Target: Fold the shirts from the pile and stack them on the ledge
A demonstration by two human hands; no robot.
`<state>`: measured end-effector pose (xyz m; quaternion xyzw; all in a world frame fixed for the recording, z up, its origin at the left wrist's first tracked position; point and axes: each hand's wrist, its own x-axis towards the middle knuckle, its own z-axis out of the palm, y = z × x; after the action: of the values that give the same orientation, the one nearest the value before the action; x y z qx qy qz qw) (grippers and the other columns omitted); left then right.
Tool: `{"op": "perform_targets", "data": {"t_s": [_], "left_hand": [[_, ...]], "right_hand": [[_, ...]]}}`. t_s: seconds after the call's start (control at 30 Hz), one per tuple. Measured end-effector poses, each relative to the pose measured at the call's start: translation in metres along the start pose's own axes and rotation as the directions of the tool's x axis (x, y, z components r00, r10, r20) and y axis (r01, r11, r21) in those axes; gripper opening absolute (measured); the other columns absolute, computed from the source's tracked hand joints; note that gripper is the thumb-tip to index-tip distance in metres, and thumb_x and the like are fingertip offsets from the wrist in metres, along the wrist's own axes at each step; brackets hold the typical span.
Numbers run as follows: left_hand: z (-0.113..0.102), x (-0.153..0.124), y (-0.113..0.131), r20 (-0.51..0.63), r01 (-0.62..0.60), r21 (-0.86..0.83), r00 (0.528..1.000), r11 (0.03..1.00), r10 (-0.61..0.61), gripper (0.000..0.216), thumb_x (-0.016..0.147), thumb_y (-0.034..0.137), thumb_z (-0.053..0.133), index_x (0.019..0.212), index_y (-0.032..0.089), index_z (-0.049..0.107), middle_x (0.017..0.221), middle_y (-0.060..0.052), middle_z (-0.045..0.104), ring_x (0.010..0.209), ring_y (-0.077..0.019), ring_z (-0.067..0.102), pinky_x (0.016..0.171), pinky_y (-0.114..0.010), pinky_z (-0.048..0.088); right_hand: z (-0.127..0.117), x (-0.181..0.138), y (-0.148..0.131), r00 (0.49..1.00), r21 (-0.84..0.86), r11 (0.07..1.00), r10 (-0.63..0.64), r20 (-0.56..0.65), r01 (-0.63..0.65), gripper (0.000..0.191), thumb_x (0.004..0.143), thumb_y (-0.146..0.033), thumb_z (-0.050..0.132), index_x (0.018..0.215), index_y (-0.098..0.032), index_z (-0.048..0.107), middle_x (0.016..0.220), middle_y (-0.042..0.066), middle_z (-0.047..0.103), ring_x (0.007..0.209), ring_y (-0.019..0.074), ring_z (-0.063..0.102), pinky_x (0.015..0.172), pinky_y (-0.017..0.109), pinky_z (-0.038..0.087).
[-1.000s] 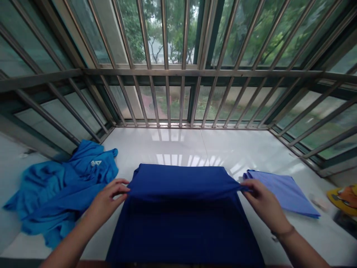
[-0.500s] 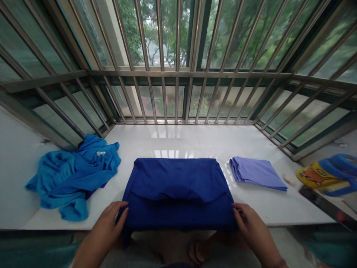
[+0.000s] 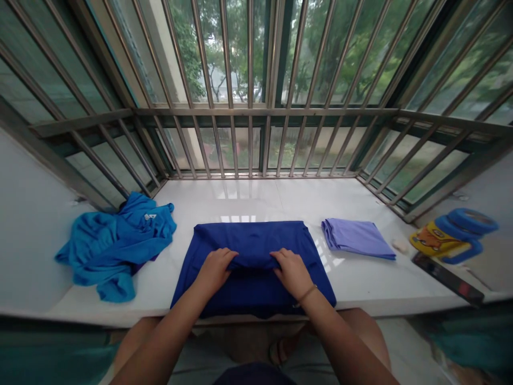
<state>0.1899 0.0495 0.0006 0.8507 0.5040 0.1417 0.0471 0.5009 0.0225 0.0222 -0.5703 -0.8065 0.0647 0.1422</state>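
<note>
A dark blue garment (image 3: 256,238) lies folded flat on the white sill (image 3: 280,200), near its front edge. My left hand (image 3: 215,269) rests on the garment's middle with its fingers curled over a raised fold. My right hand (image 3: 292,271), a thin band at its wrist, grips the same fold a little to the right. Both hands are closed on the cloth, side by side.
A crumpled bright blue shirt (image 3: 116,243) lies at the sill's left end. A folded lilac cloth (image 3: 356,238) sits to the right. Metal window bars (image 3: 256,107) fence the sill on three sides. Yellow and blue items (image 3: 452,238) lie at far right.
My hands left the garment's lower side corners and moved inward to its middle, where they now grip the fold. The camera has pulled back a little.
</note>
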Motion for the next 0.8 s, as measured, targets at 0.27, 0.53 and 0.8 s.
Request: {"op": "perform_targets", "data": {"t_s": [0.27,0.53,0.8], "left_hand": [[0.023,-0.036,-0.021,-0.042,-0.173,0.149,0.983,0.974,0.181,0.072,0.091,-0.005,0.051,0.149,0.034,0.069,0.150,-0.010,0.070,0.135,-0.0289,0.066,0.116,-0.051,0.050],[0.016,-0.053,-0.031,0.082,0.070,0.068,0.994,0.995,-0.075,0.071,0.092,-0.001,0.044,0.152,0.029,0.069,0.157,-0.010,0.067,0.144,-0.0264,0.063,0.129,-0.056,0.041],[-0.003,-0.047,-0.047,0.027,0.241,-0.073,0.971,0.968,-0.239,0.051,0.094,0.010,0.048,0.133,0.020,0.078,0.140,-0.011,0.077,0.130,-0.0270,0.071,0.118,-0.044,0.053]], "right_hand": [[0.011,-0.015,0.012,0.984,-0.039,0.985,-0.171,-0.042,0.170,0.036,0.102,-0.012,0.065,0.132,-0.029,0.076,0.120,0.009,0.074,0.107,0.0261,0.065,0.093,0.039,0.051],[0.011,-0.030,0.020,0.984,0.027,0.984,-0.174,0.025,0.174,0.041,0.102,-0.017,0.066,0.142,-0.027,0.071,0.134,0.011,0.072,0.117,0.0280,0.068,0.102,0.043,0.056],[-0.001,-0.020,0.042,1.000,0.117,0.993,-0.017,0.011,0.016,0.032,0.114,-0.042,0.050,0.110,-0.024,0.077,0.103,0.006,0.077,0.099,0.0220,0.074,0.092,0.032,0.054]]}}
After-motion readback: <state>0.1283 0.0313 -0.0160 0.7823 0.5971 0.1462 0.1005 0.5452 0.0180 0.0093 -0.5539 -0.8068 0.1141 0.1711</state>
